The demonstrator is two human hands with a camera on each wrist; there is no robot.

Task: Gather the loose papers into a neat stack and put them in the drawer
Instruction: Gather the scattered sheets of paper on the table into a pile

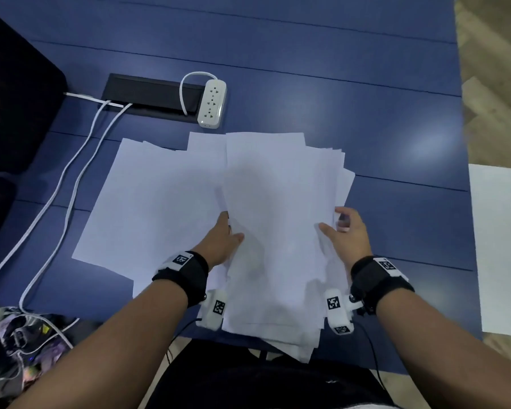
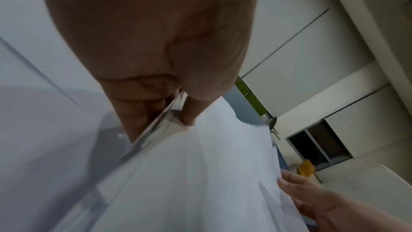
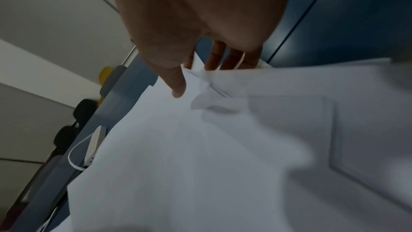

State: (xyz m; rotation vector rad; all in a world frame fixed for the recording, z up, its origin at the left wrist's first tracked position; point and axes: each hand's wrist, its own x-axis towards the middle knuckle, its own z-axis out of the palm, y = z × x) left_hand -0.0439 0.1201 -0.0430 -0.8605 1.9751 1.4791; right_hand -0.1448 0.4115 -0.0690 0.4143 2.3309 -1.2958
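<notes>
A loose sheaf of white papers (image 1: 278,231) lies fanned out on the blue table (image 1: 396,113), its near end hanging over the front edge. My left hand (image 1: 227,231) grips the sheaf's left edge; in the left wrist view the thumb (image 2: 191,112) lies on top and the fingers (image 2: 133,121) underneath. My right hand (image 1: 337,225) holds the right edge, with the thumb (image 3: 176,85) on top and the fingers (image 3: 223,55) below the sheets. More white sheets (image 1: 148,202) lie flat on the table to the left, partly under the sheaf. No drawer is in view.
A white power strip (image 1: 212,103) and a black cable hatch (image 1: 151,95) sit just beyond the papers. White cables (image 1: 71,187) trail down the table's left side. A single white sheet (image 1: 502,246) lies at the right, past the table's edge. Something black (image 1: 12,98) stands at the far left.
</notes>
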